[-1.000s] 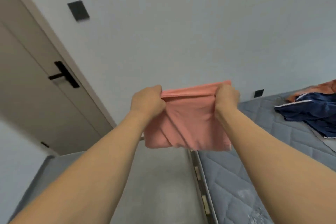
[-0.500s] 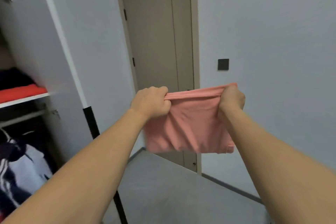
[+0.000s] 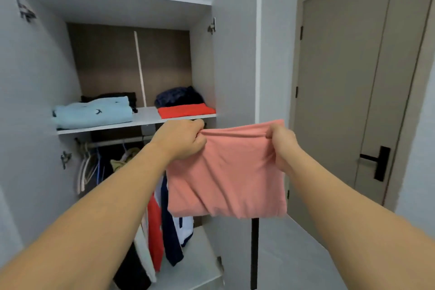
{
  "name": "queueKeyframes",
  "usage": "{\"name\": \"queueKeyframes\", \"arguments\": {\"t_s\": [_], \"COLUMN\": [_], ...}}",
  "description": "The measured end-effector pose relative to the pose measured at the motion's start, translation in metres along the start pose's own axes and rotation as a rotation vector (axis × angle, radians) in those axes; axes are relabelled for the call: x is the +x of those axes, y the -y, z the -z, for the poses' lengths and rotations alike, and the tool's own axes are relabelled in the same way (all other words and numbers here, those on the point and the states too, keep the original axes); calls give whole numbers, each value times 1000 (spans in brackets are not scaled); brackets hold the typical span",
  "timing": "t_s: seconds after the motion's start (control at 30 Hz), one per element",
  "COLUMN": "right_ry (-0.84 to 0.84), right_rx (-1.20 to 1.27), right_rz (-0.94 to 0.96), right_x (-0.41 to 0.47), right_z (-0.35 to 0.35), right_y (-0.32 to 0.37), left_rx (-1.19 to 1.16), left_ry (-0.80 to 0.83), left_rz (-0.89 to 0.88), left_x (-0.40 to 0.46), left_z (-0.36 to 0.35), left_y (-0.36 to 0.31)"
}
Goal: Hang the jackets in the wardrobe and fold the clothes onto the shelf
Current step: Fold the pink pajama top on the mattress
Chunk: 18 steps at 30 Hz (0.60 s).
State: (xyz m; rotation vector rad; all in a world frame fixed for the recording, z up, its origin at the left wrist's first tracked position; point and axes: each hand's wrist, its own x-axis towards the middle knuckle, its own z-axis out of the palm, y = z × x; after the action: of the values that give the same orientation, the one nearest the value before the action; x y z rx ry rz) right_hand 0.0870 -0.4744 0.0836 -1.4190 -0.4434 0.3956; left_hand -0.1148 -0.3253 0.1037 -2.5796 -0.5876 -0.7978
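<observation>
Pink garment (image 3: pixel 227 172) folded, top edge pinched by left hand (image 3: pixel 180 140) and right hand (image 3: pixel 281 146), before shelf (image 3: pixel 141 122) edge

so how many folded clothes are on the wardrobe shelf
4 visible: light blue folded top front left, black garment behind it, red folded top front right, dark navy garment behind; more may be hidden.

A home bedroom: open wardrobe (image 3: pixel 122 73), door (image 3: pixel 353 77).

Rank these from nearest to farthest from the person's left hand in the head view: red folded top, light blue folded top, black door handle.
From the left hand:
1. Red folded top, on the shelf just above.
2. Light blue folded top, shelf's left end.
3. Black door handle, far right, on the door.
</observation>
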Motion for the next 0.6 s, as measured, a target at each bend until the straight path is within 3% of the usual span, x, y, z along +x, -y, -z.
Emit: {"name": "queueKeyframes", "arguments": {"t_s": [0.13, 0.27, 0.47, 0.6], "right_ry": [187, 303, 200, 109], "right_rx": [-44, -64, -67, -84], "right_rz": [78, 292, 518, 581], "right_x": [-6, -2, 11, 45], "right_z": [-87, -163, -250, -283], "right_y": [1, -8, -21, -27], "left_rx": [166, 311, 474, 439], "left_ry": [29, 26, -32, -45], "left_rz": [120, 242, 388, 416], "left_x": [-36, -53, -50, -20], "left_z": [12, 11, -13, -33], "left_y": [74, 133, 198, 225]}}
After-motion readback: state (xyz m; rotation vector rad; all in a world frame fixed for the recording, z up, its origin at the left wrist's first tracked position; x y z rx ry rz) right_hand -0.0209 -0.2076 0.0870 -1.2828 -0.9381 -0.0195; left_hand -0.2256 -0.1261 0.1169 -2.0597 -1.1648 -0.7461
